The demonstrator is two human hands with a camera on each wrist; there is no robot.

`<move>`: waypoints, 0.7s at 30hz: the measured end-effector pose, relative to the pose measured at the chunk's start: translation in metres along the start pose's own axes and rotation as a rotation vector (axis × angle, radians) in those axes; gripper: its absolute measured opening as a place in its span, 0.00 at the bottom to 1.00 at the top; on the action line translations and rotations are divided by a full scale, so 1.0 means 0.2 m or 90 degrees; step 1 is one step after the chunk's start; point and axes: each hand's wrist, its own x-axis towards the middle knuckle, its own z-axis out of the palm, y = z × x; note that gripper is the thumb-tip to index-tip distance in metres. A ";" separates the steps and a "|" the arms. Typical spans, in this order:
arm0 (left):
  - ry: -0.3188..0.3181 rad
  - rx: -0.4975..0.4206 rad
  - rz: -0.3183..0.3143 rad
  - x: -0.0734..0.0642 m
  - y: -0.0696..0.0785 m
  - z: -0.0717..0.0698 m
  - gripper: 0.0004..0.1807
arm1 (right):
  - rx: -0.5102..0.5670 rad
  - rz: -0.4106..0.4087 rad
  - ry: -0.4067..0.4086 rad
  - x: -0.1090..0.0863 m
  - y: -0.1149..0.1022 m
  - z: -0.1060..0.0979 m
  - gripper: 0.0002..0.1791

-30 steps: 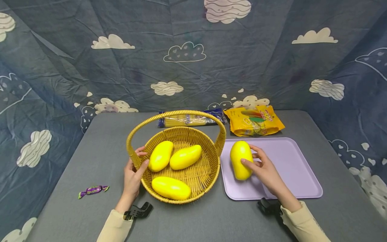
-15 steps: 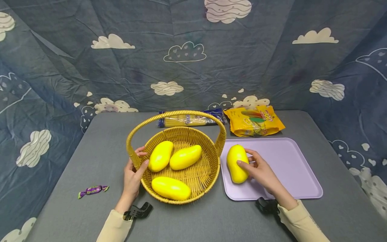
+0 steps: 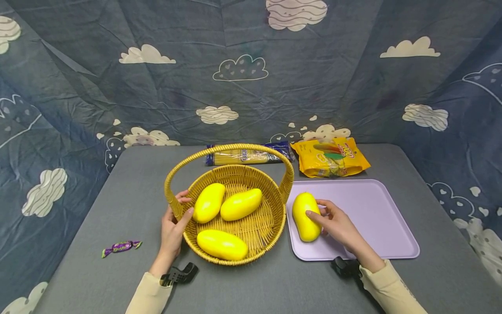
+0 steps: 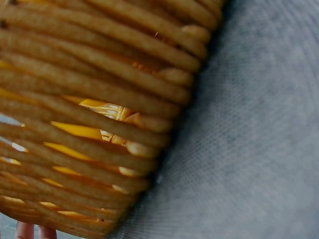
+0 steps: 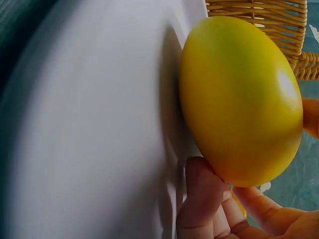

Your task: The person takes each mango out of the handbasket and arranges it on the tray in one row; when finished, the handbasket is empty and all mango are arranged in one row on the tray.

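In the head view my left hand (image 3: 172,226) grips the left side of a round wicker basket (image 3: 260,237), thumb at the rim beside the handle base. Three yellow mangoes lie in it: an upright-leaning mango (image 3: 209,203), a slanted mango (image 3: 241,204) and a front mango (image 3: 222,244). To the right, my right hand (image 3: 339,224) holds another mango (image 3: 306,217) between thumb and fingers, at the left part of a lilac tray (image 3: 376,218). The right wrist view has this held mango (image 5: 239,99) close over the tray surface. Woven basket wall (image 4: 89,109) fills much of the left wrist view.
Behind the basket lies a pack of spaghetti (image 3: 251,156), partly covered by the basket's tall handle (image 3: 231,147). A yellow snack bag (image 3: 330,157) stands behind the tray. A purple wrapped candy (image 3: 121,247) lies at the left of the grey table (image 3: 129,192).
My right hand has brought its mango a little left and nearer to me over the tray. The left hand and the basket have stayed in place.
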 end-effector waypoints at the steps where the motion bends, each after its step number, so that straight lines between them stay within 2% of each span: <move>1: 0.000 0.000 0.001 0.00 0.00 0.00 0.14 | 0.000 0.001 -0.001 0.00 0.00 0.00 0.41; 10: -0.006 0.008 0.004 0.00 0.00 0.00 0.14 | -0.007 0.025 -0.023 -0.01 0.01 -0.01 0.42; 21: 0.001 0.005 -0.005 0.00 0.01 0.00 0.15 | -0.018 0.027 -0.038 -0.01 0.02 -0.01 0.42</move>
